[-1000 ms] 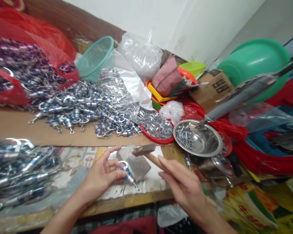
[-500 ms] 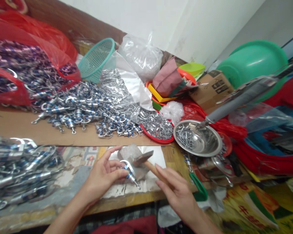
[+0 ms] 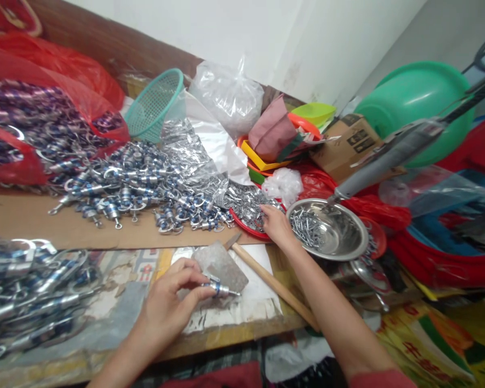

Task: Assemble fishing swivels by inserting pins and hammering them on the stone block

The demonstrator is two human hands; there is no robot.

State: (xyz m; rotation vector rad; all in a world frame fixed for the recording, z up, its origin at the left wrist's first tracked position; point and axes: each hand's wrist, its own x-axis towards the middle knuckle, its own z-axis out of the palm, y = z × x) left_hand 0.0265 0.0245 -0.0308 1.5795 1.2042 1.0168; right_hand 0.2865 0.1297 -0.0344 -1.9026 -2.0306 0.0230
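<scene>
My left hand (image 3: 181, 291) pinches a silver-and-blue metal fitting (image 3: 221, 289), a small cylinder with an eye at its end pointing right. The fitting is held over the front of a grey stone block (image 3: 224, 267). My right hand (image 3: 278, 226) is at a red dish (image 3: 248, 230) of small flat metal pieces (image 3: 246, 205). Its fingers are drawn together at the pieces; what they hold, if anything, is too small to make out. A hammer (image 3: 272, 277) with a wooden handle lies on the bench, its head beside the block, its handle end near my right forearm.
Silver-and-blue fittings lie heaped on cardboard (image 3: 44, 215) and at the near left (image 3: 36, 296). Right of the dish stands a steel bowl (image 3: 339, 237) of metal pins, with a grey-handled tool (image 3: 388, 156) above it. Behind are a turquoise basket (image 3: 156, 105) and a green basin (image 3: 424, 97).
My right hand has let go of the hammer, which now lies on the bench, and has moved up to the red dish. My left hand has turned the fitting to a flatter angle.
</scene>
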